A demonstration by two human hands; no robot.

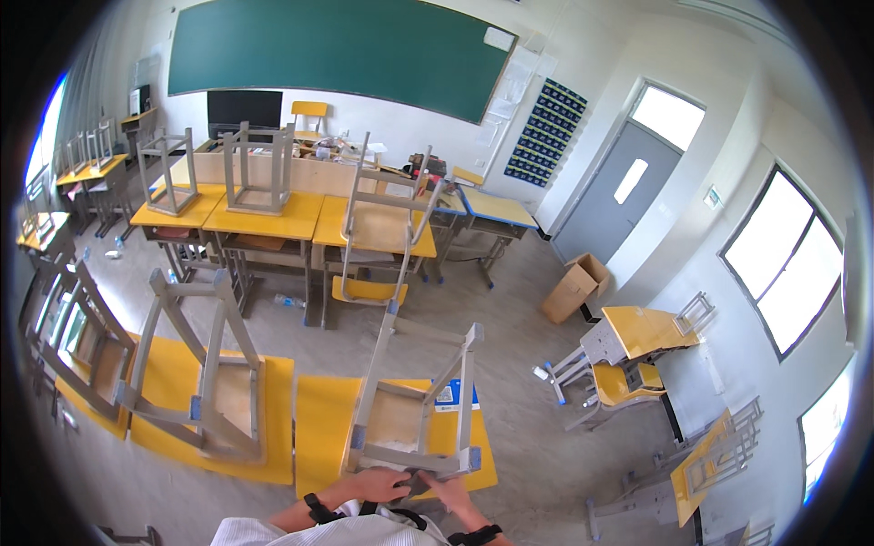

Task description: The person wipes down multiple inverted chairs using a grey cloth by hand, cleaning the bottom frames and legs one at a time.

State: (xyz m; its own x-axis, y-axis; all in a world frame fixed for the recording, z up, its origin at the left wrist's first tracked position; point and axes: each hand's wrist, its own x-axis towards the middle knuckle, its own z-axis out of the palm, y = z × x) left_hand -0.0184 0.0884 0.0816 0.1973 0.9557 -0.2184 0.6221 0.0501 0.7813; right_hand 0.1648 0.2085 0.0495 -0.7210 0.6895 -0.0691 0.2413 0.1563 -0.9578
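At the bottom centre, my left hand point(382, 484) and my right hand point(445, 490) meet at a small dark grey item point(414, 483). The fingers of both close on it; its kind is unclear. Just beyond them an upturned chair point(396, 411) rests seat-down on a yellow desk point(328, 423), its grey legs pointing up. My hands are close to the chair's near edge, and whether they touch it cannot be told. A blue and white printed sheet or booklet point(456, 396) lies on the desk, partly behind a chair leg.
Another upturned chair point(229, 403) stands on the adjoining desk point(153, 382) to the left. Across the aisle is a row of desks point(263, 217) with upturned chairs. A cardboard box point(573, 286) stands near the grey door point(618, 191). Plastic bottles point(290, 300) lie on the floor.
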